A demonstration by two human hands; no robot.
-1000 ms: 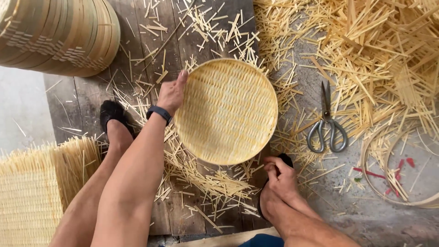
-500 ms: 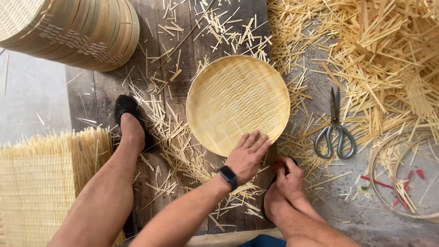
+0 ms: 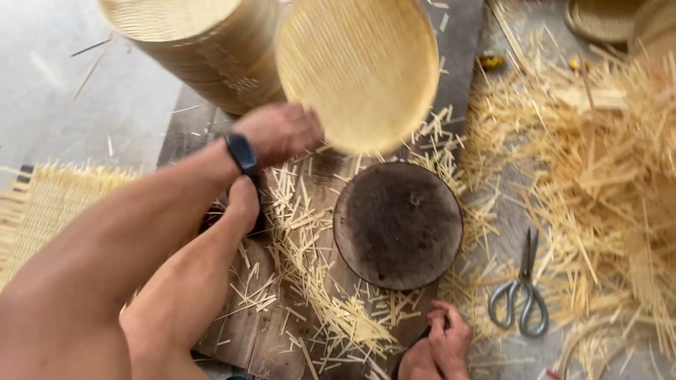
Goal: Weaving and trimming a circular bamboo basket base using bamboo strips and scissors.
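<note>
A round tray (image 3: 359, 67) of pale woven bamboo, matt and finely ribbed, is gripped at its rim by the left hand (image 3: 278, 132). The stacked baskets (image 3: 204, 49) are made of the same straw-coloured weave. A dark wooden disc (image 3: 398, 225), worn and dull (scuffed grey in patches), is set on rough, weathered planks (image 3: 274, 331). Dry bamboo splinters (image 3: 598, 176) are scattered about, and the scissors (image 3: 522, 292) are of dull grey metal.

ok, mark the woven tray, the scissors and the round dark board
woven tray (image 3: 359, 67), head view, middle of its woven face, raised by the left hand (image 3: 278, 130)
scissors (image 3: 524, 281), head view, on the pivot where the blades cross
round dark board (image 3: 398, 225), head view, centre of its top
</note>
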